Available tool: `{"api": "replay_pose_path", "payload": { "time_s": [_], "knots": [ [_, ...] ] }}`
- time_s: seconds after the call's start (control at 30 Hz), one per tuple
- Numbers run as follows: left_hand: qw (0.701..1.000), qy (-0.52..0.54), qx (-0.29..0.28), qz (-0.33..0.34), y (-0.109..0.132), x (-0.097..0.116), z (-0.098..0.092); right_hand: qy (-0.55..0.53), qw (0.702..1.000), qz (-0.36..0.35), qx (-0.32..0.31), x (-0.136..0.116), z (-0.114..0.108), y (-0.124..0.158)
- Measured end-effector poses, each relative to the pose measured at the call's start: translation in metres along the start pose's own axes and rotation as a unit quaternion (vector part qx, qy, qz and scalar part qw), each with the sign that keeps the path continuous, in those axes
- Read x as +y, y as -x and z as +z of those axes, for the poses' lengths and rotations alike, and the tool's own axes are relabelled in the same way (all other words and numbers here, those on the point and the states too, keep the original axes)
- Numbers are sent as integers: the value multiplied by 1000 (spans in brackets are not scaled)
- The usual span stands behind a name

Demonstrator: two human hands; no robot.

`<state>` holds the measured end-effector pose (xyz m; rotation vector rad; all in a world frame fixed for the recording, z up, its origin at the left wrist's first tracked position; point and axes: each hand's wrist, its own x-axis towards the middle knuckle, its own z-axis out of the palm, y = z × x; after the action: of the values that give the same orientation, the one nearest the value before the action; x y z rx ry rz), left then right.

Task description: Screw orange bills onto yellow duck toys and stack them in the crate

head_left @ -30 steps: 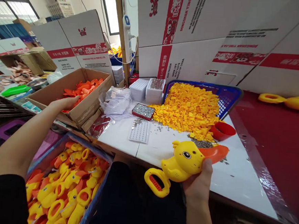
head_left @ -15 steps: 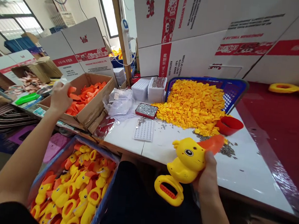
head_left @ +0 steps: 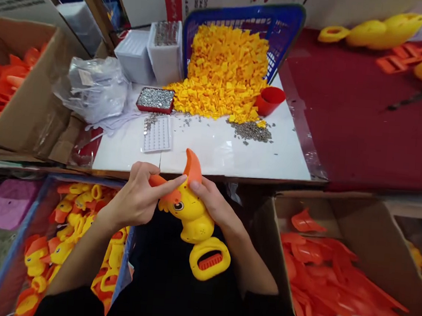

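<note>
A yellow toy duck [head_left: 197,225] with an orange beak piece [head_left: 193,165] and a ring handle hangs tilted over my lap. My right hand [head_left: 216,202] is closed around its head by the beak, thumb on top. In my left hand [head_left: 136,198] is a second orange beak piece [head_left: 157,180], partly hidden by the fingers. The left index finger stretches across to the duck's beak, and the held piece lies against the duck's head. Whether that piece is seated there cannot be made out.
Ahead on the white tabletop [head_left: 204,152] are a blue basket [head_left: 298,19] spilling yellow parts, a red cup [head_left: 270,102], a tray of screws [head_left: 155,99] and a white grid tray [head_left: 158,134]. Boxes of orange parts [head_left: 12,79] [head_left: 333,270] flank me. A bin [head_left: 43,198] holds ducks.
My left hand has come from the left cardboard box to the duck, bringing an orange beak piece. The right hand has drawn the duck inward and left. The camera view has turned right and down.
</note>
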<state>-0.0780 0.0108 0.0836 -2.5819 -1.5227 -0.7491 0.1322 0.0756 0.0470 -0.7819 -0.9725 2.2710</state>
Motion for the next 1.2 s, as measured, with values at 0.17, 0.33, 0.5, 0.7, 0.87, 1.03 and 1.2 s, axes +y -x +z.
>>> {"api": "replay_pose_path", "payload": {
  "time_s": [0.17, 0.33, 0.5, 0.7, 0.87, 1.03, 1.2],
  "knots": [
    [997, 63, 32, -4, 4, 9, 9, -36, 998, 36, -29, 11, -2, 5],
    [996, 43, 58, -53, 13, 15, 17, -56, 995, 74, -45, 22, 3, 8],
    [993, 32, 64, -89, 22, 18, 20, 3, 999, 36, -33, 25, 3, 11],
    [972, 131, 142, -137, 30, 30, 28, 195, 975, -104, 20, 25, -2, 19],
    [905, 276, 152, -285, 45, 48, 29, 234, 939, -251, -7, 34, -7, 22],
    [906, 342, 117, -220, 58, 61, 20, 231, 890, -380, -104, 44, -17, 17],
    [902, 352, 128, -216, 60, 73, 28, 211, 905, -364, -66, 63, -23, 18]
  ]
}}
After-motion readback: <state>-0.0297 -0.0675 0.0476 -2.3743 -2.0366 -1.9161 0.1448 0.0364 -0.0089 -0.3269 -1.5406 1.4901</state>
